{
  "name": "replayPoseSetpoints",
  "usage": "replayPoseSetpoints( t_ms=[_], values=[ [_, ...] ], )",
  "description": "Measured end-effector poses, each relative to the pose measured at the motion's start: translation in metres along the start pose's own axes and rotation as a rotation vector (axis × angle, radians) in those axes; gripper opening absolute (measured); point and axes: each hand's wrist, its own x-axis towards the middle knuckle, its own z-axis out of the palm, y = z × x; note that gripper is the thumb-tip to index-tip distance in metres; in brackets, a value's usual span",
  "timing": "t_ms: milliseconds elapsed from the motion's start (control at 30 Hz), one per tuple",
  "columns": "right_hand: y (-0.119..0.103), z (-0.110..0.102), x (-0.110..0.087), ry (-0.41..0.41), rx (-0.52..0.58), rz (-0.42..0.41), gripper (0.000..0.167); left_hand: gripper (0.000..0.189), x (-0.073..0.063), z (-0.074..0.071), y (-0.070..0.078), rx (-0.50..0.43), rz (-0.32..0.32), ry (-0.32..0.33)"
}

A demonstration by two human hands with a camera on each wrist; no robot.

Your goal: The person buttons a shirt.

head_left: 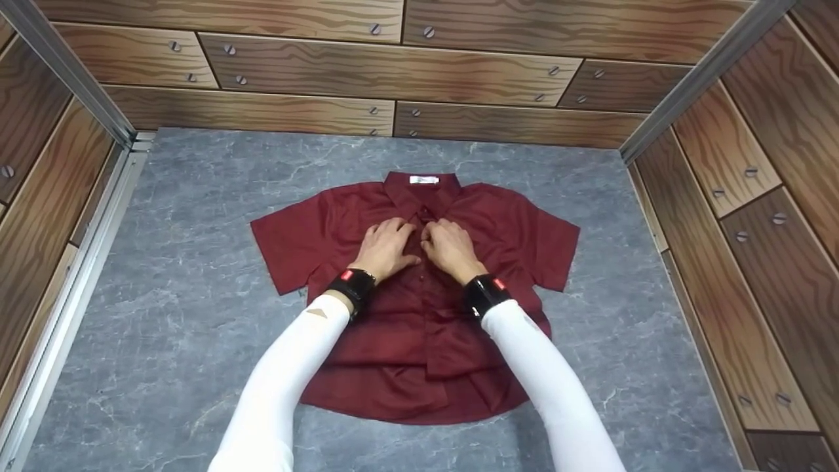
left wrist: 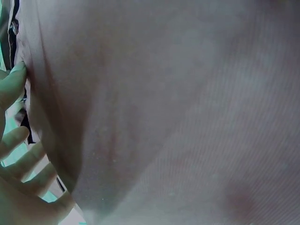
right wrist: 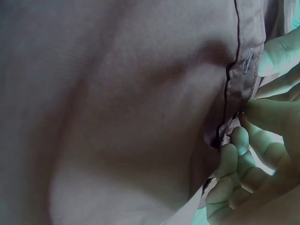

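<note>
A dark red short-sleeved shirt (head_left: 380, 328) lies spread front up, its collar away from me. My left hand (head_left: 385, 246) rests on the chest beside the front placket, thumb apart from the fingers. In the left wrist view the left thumb (left wrist: 15, 84) touches the cloth near a button (left wrist: 14, 27). My right hand (head_left: 451, 246) pinches the placket just below the collar, its fingers (right wrist: 228, 159) curled at the cloth edge in the right wrist view. A buttonhole (right wrist: 248, 61) shows above them. The cloth between my fingertips is partly hidden.
The shirt lies on a grey marbled tabletop (head_left: 177, 275). Wood-patterned panels (head_left: 393, 65) stand at the back and sides, with metal rails (head_left: 72, 282) along the corners and left edge. A white label (head_left: 424, 179) is inside the collar.
</note>
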Motion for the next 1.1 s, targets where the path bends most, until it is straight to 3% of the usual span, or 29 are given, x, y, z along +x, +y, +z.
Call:
replayPoseSetpoints(
  t_ms=[200, 433, 800, 1100],
  values=[
    [0.005, -0.004, 0.000, -0.015, 0.135, 0.028, 0.011, 0.054, 0.000, 0.001, 0.000, -0.014, 0.000, 0.039],
    [0.008, -0.011, 0.001, -0.052, 0.355, 0.070, 0.014, 0.032, 0.004, -0.001, 0.003, -0.223, 0.012, 0.156],
    [0.013, -0.016, -0.001, -0.137, 0.547, 0.112, 0.016, 0.019, 0.007, 0.000, 0.003, -0.353, -0.061, 0.147],
    [0.013, -0.014, 0.000, -0.059, 0.596, 0.145, 0.013, 0.019, 0.008, 0.002, -0.001, -0.436, -0.095, 0.111]
  ],
)
